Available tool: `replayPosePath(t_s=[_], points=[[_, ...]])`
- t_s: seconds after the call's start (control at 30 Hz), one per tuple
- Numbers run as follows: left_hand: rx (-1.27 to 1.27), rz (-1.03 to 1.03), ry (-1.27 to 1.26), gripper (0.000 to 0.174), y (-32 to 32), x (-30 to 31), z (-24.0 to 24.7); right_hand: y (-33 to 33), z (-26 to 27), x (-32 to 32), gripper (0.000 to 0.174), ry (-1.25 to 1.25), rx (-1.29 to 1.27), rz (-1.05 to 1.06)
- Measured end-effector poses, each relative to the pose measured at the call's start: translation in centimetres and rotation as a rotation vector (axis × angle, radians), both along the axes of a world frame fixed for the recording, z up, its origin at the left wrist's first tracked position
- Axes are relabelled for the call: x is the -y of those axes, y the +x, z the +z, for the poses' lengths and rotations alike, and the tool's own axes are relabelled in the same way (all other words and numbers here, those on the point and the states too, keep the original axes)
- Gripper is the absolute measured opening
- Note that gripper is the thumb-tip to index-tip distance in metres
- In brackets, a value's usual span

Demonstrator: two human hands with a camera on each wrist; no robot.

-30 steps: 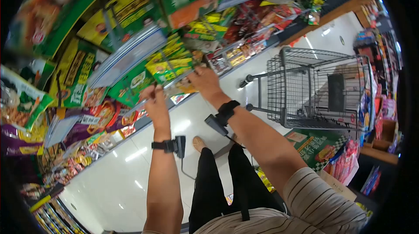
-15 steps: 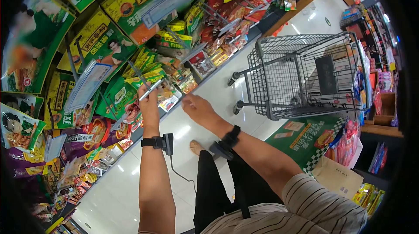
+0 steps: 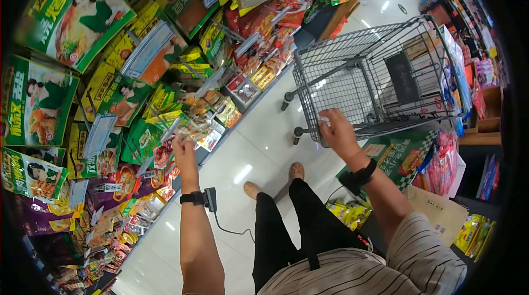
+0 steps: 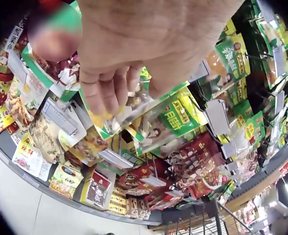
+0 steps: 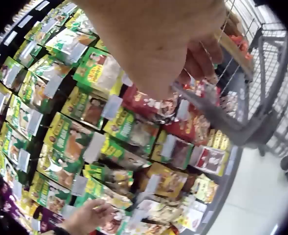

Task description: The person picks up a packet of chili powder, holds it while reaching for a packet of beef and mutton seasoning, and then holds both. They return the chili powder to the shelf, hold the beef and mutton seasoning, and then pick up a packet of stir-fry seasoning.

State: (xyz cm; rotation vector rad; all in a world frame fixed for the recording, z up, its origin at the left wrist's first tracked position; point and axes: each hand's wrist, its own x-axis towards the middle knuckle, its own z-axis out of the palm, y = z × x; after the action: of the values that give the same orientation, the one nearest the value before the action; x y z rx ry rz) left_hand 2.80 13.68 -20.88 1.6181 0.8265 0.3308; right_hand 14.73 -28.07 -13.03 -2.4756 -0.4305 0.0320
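The left hand [image 3: 185,157] is at the hanging food packets on the left, its fingers loosely bent; the left wrist view puts its fingertips [image 4: 107,98] against a packet beside a green and yellow packet [image 4: 178,120]. How firmly they touch it cannot be told. Across the aisle the right hand [image 3: 339,134] has its fingers curled round the near edge of a wire shopping cart [image 3: 402,78]. In the right wrist view the cart's grey bar [image 5: 217,115] runs under the right hand [image 5: 158,44], and the left hand [image 5: 92,216] is low among the packets.
Hanging packets with price tags [image 3: 147,52] fill the shelf on the left. Smaller packs lie along its lower edge. Below the cart are a green printed board [image 3: 405,163], pink packages [image 3: 441,165] and a cardboard box [image 3: 435,212]. Pale floor [image 3: 237,157] runs between shelf and cart.
The right hand has moved away from the shelf, rightward to the cart, and grips its edge. The left hand has stayed near the packets. The view has shifted, showing more shelf at the left.
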Motion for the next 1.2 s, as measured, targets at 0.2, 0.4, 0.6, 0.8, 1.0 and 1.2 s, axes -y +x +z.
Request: replayPosePath(t_s=[0.2,0.4,0.6,0.8,1.0,1.2], points=[[-0.132,-0.262,-0.014,0.037,1.0,4.0,-0.1,-0.1,-7.1,8.4,0.032,-0.321,-0.173,0.020],[-0.076,-0.498,0.402,0.047,6.3,13.7,1.0,1.7,-7.1,13.2,0.029,-0.305,-0.098,-0.033],[0.081,-0.687,0.657,0.052,14.6,23.4,3.1,6.3,-7.1,21.7,0.033,-0.450,-0.055,-0.140],[0.251,-0.847,0.943,0.053,20.4,30.6,1.1,3.6,-5.0,22.3,0.035,-0.408,-0.124,-0.033],[0.182,-1.139,1.091,0.042,22.5,33.6,-1.7,3.2,-4.6,22.4,0.036,-0.343,-0.067,-0.057],[0.116,-1.226,1.172,0.036,22.4,34.5,-1.6,3.3,-6.0,22.2,0.039,-0.389,0.041,-0.242]])
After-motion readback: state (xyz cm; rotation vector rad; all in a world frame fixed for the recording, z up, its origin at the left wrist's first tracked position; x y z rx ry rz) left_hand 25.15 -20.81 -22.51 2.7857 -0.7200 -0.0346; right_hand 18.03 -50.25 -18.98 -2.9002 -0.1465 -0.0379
